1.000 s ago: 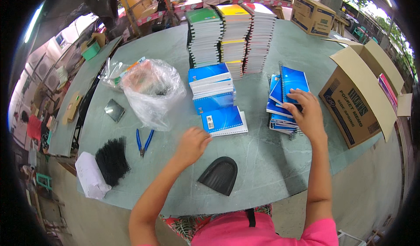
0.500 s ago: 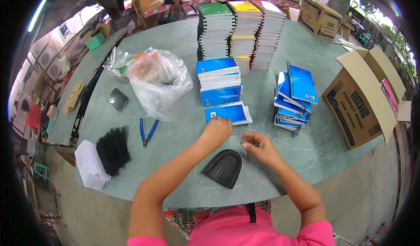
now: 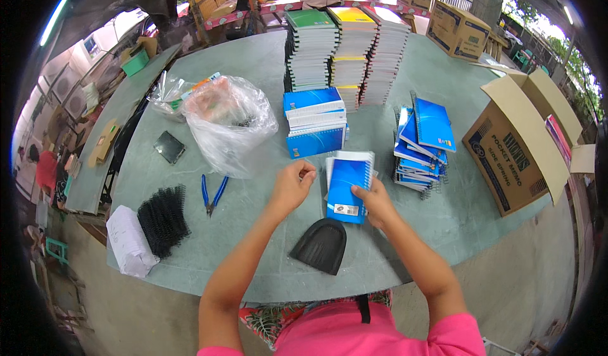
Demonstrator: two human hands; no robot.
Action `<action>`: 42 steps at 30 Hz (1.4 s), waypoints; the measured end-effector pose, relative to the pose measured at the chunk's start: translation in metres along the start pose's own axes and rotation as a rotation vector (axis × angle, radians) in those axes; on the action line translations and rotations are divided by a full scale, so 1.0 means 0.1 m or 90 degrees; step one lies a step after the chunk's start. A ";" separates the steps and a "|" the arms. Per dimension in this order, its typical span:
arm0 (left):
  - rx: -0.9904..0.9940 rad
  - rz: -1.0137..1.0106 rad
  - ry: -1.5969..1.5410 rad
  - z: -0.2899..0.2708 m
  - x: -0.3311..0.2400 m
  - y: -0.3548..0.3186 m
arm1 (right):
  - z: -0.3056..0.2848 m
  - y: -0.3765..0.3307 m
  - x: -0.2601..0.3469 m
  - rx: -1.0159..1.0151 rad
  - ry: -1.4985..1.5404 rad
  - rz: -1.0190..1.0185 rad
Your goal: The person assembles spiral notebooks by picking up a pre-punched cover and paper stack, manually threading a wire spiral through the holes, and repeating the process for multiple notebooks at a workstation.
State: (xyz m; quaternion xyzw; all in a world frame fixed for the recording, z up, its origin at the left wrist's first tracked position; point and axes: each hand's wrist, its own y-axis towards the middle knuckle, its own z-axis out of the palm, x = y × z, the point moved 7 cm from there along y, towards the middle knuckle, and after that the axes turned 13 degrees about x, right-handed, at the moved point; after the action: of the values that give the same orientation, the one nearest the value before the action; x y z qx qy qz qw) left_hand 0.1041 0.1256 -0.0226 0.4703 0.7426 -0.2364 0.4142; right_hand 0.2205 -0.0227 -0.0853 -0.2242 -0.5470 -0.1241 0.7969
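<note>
Binding appeared underway: right hand [image 3: 375,203] pressed its fingers on the blue notebook [image 3: 347,188]; left hand [image 3: 292,185] pinched something unseen beside its edge. Alignment looked needed next.

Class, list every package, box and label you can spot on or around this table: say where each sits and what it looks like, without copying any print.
Open brown cardboard box: table's right edge, dark print.
Shut brown cardboard box: far right.
Clear plastic bag: left of centre, crumpled.
White wrapped packet: near left corner.
White rectangular label: blue notebook cover, beside right hand.
</note>
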 end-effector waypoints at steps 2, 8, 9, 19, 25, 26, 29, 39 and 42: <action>0.071 0.012 0.051 -0.03 -0.08 0.11 | 0.01 -0.19 -0.01 -0.055 0.128 0.052; 0.303 0.231 0.287 0.74 0.01 0.82 | 0.00 -0.32 -0.32 -0.054 0.166 0.010; 0.366 0.180 0.309 0.86 0.00 0.92 | -0.04 -0.33 -0.33 -0.065 0.157 0.012; 0.464 -0.011 0.433 0.88 -0.01 0.87 | -0.04 -0.35 -0.31 -0.048 0.105 0.024; 0.395 0.025 -0.065 0.63 0.09 0.69 | -0.09 -0.44 0.01 -0.109 -0.433 -0.250; 0.375 -0.001 -0.224 0.56 0.02 0.57 | -0.13 -0.45 0.04 -0.127 -0.462 -0.287; 0.262 0.034 -0.521 0.48 0.00 0.33 | -0.03 -0.32 0.25 -0.116 -0.442 -0.348; -0.007 0.119 -0.192 -0.26 0.14 -0.34 | 0.36 -0.20 0.79 0.011 -0.554 -0.308; 0.050 0.035 -0.120 -0.13 0.23 -0.36 | -0.04 -0.07 0.32 -0.051 -0.402 -0.151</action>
State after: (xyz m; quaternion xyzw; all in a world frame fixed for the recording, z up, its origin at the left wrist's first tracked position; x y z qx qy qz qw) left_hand 0.0619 0.1305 -0.0359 0.4822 0.6773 -0.2972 0.4695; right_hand 0.2324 -0.0287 -0.0555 -0.2175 -0.7838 -0.1617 0.5588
